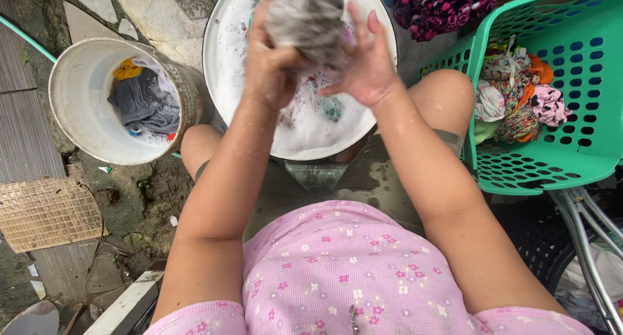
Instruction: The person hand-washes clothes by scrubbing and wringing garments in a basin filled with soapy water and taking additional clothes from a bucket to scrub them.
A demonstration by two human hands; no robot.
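Observation:
A bunched wet grey cloth (306, 18) is held up over a round white basin (217, 56) full of soapy water. My left hand (269, 65) grips the cloth from the left and below. Pressed against the cloth's right side, my right hand (366, 65) has its fingers spread along it. Both forearms are wet. Other coloured garments lie half sunk in the suds (328, 108). My knees sit on either side of the basin.
A white bucket (78, 82) with dark and yellow clothes stands to the left. A green plastic laundry basket (551, 160) with colourful clothes is at the right. Pink-and-black fabric (441, 7) lies behind it. A mesh mat (45, 211) lies on wet ground; metal tubing (584, 231) at lower right.

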